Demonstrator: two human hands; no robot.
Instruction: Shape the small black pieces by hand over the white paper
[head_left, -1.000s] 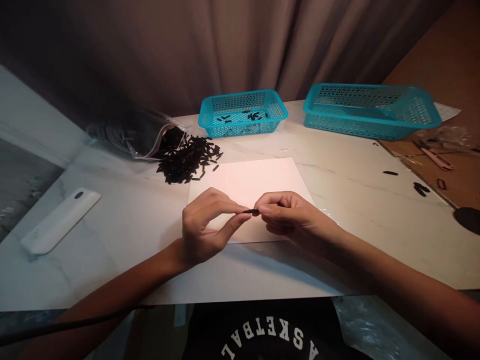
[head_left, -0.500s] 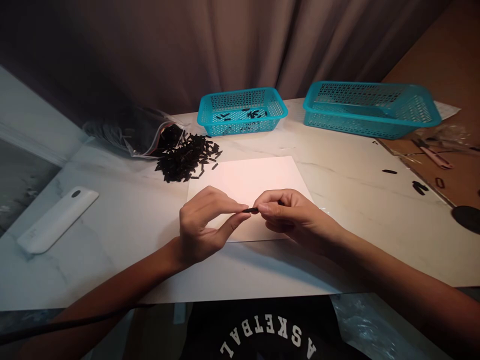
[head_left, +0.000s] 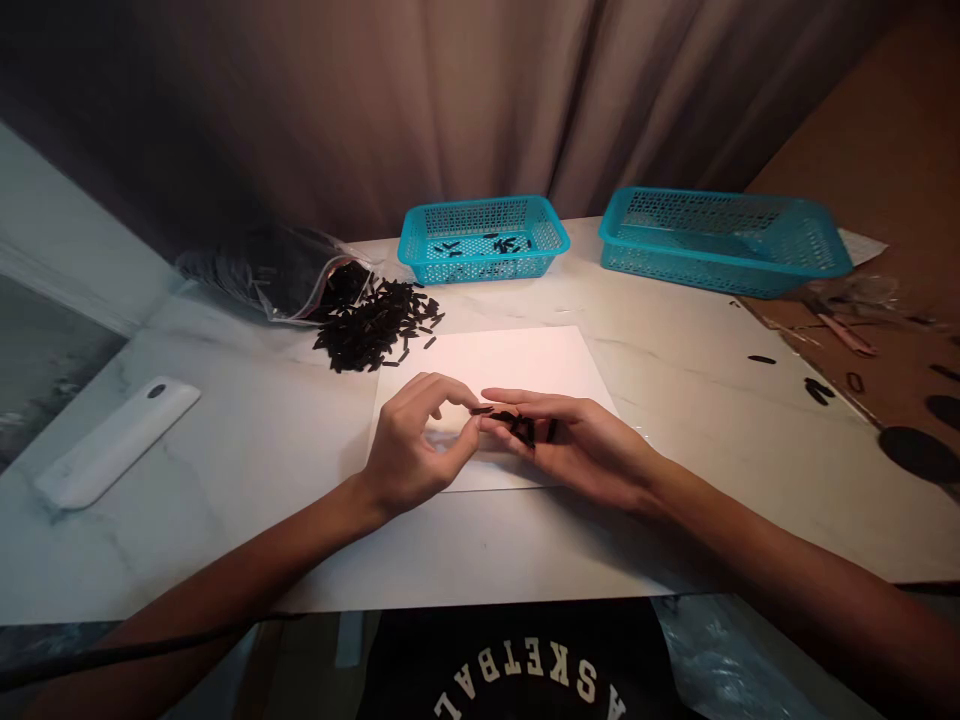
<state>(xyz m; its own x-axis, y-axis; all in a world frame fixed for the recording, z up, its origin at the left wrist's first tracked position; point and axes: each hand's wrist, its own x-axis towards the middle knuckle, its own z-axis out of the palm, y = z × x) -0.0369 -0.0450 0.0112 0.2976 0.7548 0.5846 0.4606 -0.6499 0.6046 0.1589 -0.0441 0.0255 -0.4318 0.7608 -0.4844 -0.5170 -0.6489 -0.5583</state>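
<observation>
My left hand (head_left: pixel 416 435) pinches one small black oblong piece (head_left: pixel 481 410) between thumb and forefinger. Palm up, my right hand (head_left: pixel 600 450) cups several more black oblong pieces (head_left: pixel 521 430) on its fingers and palm. The fingertips of both hands meet above a white sheet (head_left: pixel 517 350) on the table. A heap of the same black pieces (head_left: pixel 367 330) spills from a clear zip bag (head_left: pixel 292 285) at the back left.
Behind the sheet stands a blue basket (head_left: pixel 484 270) with several black pieces inside. Another blue basket (head_left: pixel 720 270) is at the back right. Loose black pieces (head_left: pixel 817 390) and a black disc (head_left: pixel 919 453) lie on the right. A white oblong device (head_left: pixel 120 440) rests at left.
My right hand has turned from a pinch to palm up, showing the black pieces in it. My left hand still pinches a piece, now beside the right fingertips. The view has shifted slightly.
</observation>
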